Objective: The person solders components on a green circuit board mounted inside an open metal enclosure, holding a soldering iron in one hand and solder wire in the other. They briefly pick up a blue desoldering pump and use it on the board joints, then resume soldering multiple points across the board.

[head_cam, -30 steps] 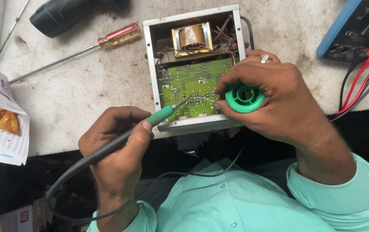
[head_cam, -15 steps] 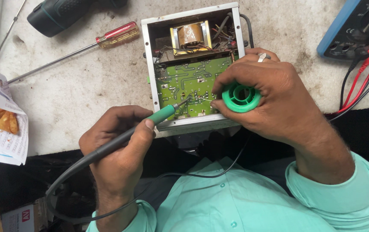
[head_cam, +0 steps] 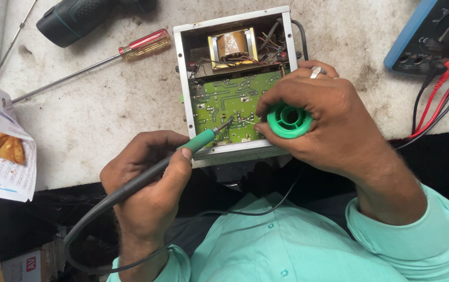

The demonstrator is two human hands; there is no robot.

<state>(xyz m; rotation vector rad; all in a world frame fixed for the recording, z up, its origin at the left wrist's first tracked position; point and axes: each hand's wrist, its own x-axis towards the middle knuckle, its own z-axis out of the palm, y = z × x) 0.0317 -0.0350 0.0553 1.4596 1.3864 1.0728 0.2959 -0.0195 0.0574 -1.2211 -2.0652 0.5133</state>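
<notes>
An open metal box (head_cam: 182,78) lies on the worn white bench, showing a green circuit board (head_cam: 224,102) and a copper-wound transformer (head_cam: 233,44). My left hand (head_cam: 148,183) grips a soldering iron (head_cam: 198,141) with a green collar and grey handle; its tip touches the board near the lower middle. My right hand (head_cam: 323,122) holds a green solder spool (head_cam: 289,120) over the board's right edge and feeds thin solder wire toward the iron tip. A ring is on one finger.
A long screwdriver (head_cam: 99,60) with a red and clear handle and a dark cordless drill (head_cam: 83,18) lie at the upper left. A blue multimeter (head_cam: 428,39) with red and black leads sits at the upper right. Fried snacks on paper (head_cam: 2,146) are at the left edge.
Both hands stay at the board with barely any shift; the iron tip and solder remain at the same spot.
</notes>
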